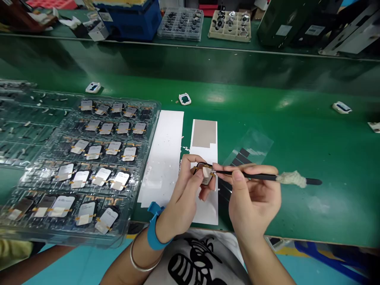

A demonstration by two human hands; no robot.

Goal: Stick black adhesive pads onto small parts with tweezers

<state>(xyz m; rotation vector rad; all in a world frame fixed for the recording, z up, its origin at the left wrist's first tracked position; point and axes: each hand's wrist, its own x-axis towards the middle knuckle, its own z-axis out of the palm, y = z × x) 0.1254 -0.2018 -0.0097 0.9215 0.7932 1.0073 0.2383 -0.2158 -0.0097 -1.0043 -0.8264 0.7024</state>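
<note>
Between the thumb and fingers of my left hand point(187, 194) is a small watch display module point(207, 181) with rounded corners, a pale tape piece and orange strips. My right hand point(255, 198) grips black tweezers point(261, 176), their rear part wrapped in pale material. The tweezer tips touch or nearly touch the module's right edge; the exact contact is too small to tell. Below both hands lies a white sheet point(204, 213) with a grey-brown adhesive patch point(204, 133) at its top. A clear film with black strips point(241, 157) lies partly behind my right hand.
A clear plastic tray point(150, 158) with rows of similar modules stands at left, beside a white paper point(166, 134). White square frames point(185, 99) lie farther back. On the rear shelf are a blue machine point(130, 19) and parts trays point(181, 24). Another person's arm point(38, 263) shows lower left.
</note>
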